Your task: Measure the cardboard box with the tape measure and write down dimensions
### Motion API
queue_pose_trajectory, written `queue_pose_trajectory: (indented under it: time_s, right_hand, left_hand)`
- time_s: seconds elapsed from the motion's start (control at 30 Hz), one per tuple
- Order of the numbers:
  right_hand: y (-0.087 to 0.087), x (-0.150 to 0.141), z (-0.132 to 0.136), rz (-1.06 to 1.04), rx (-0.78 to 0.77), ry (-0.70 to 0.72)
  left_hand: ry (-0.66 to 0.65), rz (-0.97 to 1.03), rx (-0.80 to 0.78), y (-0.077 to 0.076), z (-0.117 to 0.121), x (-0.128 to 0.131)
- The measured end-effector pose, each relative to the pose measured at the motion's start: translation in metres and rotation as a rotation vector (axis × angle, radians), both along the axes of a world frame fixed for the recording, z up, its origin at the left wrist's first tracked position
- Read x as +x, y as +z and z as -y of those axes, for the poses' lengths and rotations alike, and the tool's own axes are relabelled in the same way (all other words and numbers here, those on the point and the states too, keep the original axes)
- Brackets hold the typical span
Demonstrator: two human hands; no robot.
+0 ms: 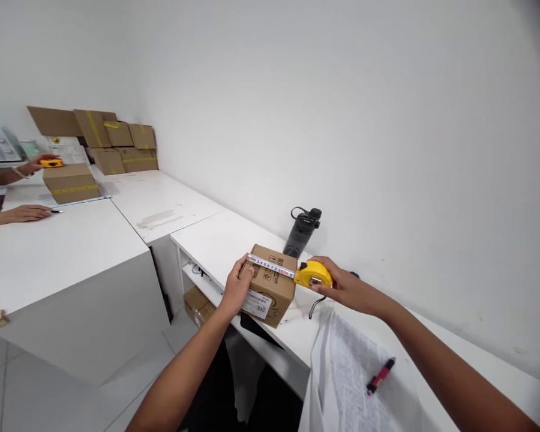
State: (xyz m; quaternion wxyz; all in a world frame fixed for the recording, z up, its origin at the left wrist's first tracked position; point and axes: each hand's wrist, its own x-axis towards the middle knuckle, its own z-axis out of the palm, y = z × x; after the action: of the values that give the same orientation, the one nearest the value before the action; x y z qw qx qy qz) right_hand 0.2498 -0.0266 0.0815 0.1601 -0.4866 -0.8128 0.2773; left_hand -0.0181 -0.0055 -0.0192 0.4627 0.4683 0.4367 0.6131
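Note:
A small brown cardboard box [276, 300] with printing and a white label sits on the white shelf unit. My left hand [237, 287] grips its left side, thumb on top, fingertips at the end of the metal tape blade [270, 266]. That blade lies across the box's top face, its numbers facing up. At the box's right edge, my right hand [342, 285] is closed around the yellow tape measure case [314, 275]. From the case a dark wrist strap [315, 307] hangs down onto the surface.
Behind the box stands a dark bottle [302, 231] by the wall. Written paper sheets [355, 366] with a red-and-black pen [381, 376] lie at right. Across the left table, another person's hands [29, 213] are near a taped box [72, 183]; stacked boxes [121, 141] stand behind.

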Motion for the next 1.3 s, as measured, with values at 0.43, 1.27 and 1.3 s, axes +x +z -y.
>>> queue_pose_trajectory:
  time_s: [0.43, 1.27, 1.3]
  right_hand:
    - [-0.007, 0.005, 0.013, -0.025, 0.112, -0.097]
    - [-0.003, -0.116, -0.041, 0.075, 0.451, 0.016]
    - [-0.002, -0.118, -0.042, 0.067, 0.437, 0.015]
  left_hand:
    - [0.05, 0.066, -0.048, 0.002, -0.001, 0.006]
    - [0.085, 0.001, 0.027, 0.002, 0.001, 0.009]
    - [0.082, -0.006, 0.041, 0.002, 0.001, 0.009]
